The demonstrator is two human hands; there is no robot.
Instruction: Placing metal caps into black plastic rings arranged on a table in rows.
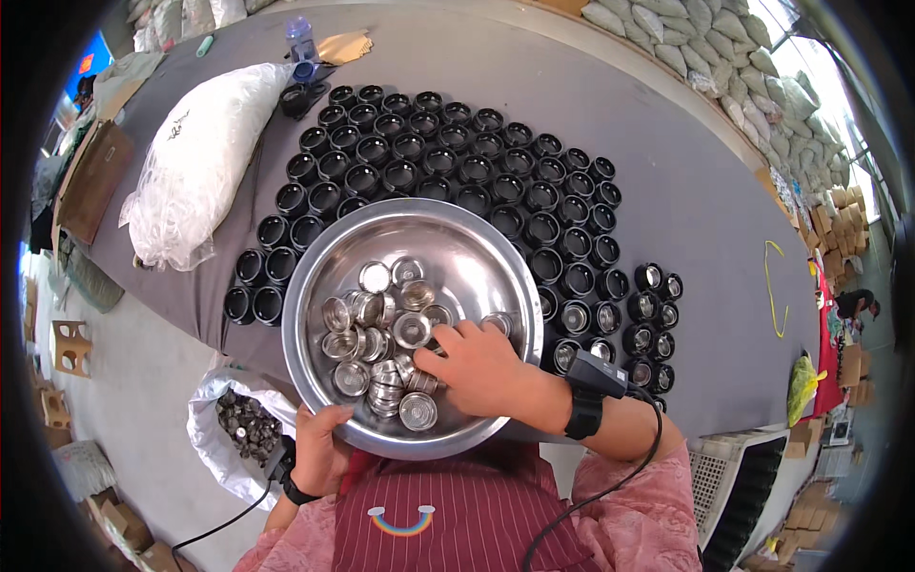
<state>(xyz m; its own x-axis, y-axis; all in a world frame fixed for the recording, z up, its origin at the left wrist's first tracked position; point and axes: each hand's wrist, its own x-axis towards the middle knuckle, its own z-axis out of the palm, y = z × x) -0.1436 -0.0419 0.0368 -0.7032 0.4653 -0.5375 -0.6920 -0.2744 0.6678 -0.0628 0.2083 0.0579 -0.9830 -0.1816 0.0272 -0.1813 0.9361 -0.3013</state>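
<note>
A wide steel bowl (pixel 477 250) sits in front of me, overlapping the table's near edge. Inside it lies a loose pile of small round metal cups (pixel 413 330), mostly on the left and middle. My left hand (pixel 319 446) grips the bowl's near-left rim, thumb over the edge. My right hand (pixel 477 370) is down in the bowl at the pile's right side, fingers curled among the cups; what lies under them is hidden. Beyond the bowl stand rows of black round holders (pixel 439 160). Several at the right, such as one black holder (pixel 575 317), have shiny metal inside.
A large white plastic sack (pixel 205 157) lies at the table's left. Below it, an open white bag (pixel 205 419) holds small dark metal pieces. A bottle (pixel 299 40) stands at the back; a yellow strap (pixel 774 286) lies right. A crate (pixel 710 481) is below the right edge.
</note>
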